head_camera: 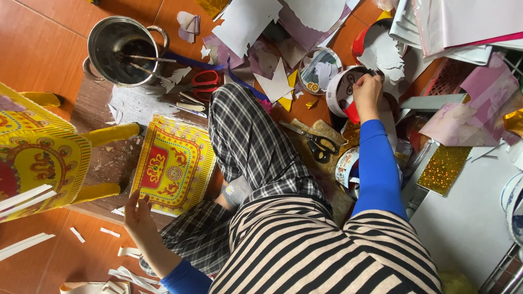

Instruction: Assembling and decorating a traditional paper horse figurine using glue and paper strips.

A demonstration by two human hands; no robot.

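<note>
My right hand (368,90) reaches forward into a round white tin (340,87) full of small bits, fingers pinched down inside it; what they grip is hidden. My left hand (137,211) rests open at the near edge of a yellow and red ornate printed paper sheet (174,163), fingers spread and touching it. My plaid-trousered knee (248,136) lies between the two hands.
A steel pot with sticks (122,49) stands far left. Red-handled scissors (204,81) and black scissors (316,144) lie on the floor. A yellow folded paper piece (41,158) sits left. White paper strips (24,245), a gold glitter sheet (444,169) and paper stacks (463,27) surround me.
</note>
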